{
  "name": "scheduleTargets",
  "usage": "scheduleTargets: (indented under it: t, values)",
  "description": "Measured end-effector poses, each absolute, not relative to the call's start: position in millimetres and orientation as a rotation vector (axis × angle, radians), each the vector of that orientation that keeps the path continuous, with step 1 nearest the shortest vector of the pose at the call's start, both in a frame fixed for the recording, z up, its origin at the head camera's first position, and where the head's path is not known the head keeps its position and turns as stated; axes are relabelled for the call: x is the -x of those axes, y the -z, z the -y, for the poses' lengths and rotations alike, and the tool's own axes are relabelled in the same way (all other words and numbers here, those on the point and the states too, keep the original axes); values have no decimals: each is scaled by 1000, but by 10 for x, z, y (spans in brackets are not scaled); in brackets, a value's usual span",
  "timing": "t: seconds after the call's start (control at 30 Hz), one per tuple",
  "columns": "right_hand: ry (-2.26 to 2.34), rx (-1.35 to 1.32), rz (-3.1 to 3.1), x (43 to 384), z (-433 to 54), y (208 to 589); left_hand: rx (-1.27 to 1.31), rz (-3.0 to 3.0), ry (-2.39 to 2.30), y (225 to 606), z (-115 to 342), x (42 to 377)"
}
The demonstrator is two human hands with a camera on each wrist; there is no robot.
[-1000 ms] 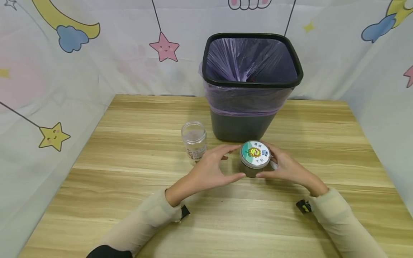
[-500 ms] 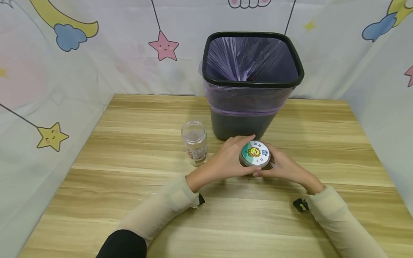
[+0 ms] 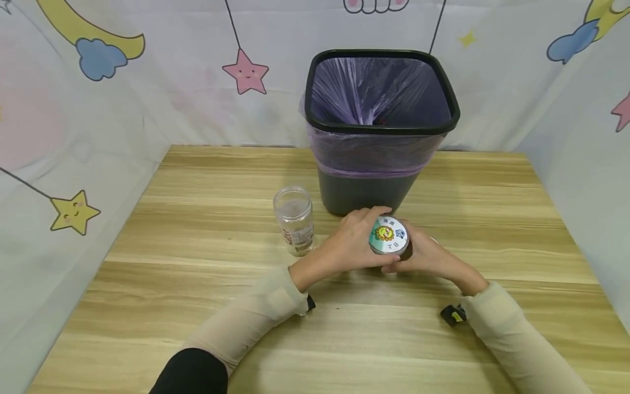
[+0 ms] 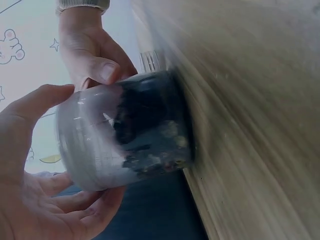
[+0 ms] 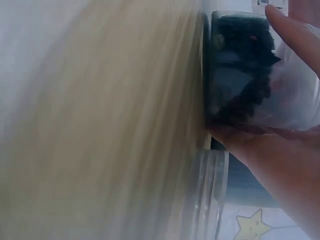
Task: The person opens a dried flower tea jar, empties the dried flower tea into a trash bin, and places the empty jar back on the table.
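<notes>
Both hands are around a squat clear jar with a round sunflower-printed top label. My left hand grips its upper part, thumb on the near side and fingers on the far side. From the right, my right hand holds the jar, its thumb tip close to the left thumb. In the left wrist view dark pieces show inside the jar body, which is close against the tabletop. The right wrist view shows the same dark contents between my right thumb and fingers.
An open, clear jar stands left of my left hand. Behind the hands is a dark bin lined with a purple bag. A pale rim peeks out behind my right hand. Printed cloth walls border the wooden table.
My left hand has moved right from beside the jar and wrapped round its upper part. My right hand has stayed at the jar.
</notes>
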State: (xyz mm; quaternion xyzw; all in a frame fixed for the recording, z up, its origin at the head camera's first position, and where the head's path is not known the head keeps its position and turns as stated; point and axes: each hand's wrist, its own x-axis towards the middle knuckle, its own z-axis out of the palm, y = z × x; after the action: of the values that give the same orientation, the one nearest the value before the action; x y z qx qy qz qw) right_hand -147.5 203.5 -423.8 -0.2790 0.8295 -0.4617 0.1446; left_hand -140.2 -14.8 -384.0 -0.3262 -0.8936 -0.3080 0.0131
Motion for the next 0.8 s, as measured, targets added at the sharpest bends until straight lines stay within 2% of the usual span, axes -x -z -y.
scheduleTargets:
  t: [0.2,0.5,0.8]
  values:
    - [1464,722,-2275,1477,-2005,4214,1025,2685,953,3777,159,1396]
    - [1668,730,-2183,1436,-1939,4105,982,2637,943,3596,172,1348]
    - [1684,755,-2234,1383,-1907,4047,951,2672,949,3494,196,1305]
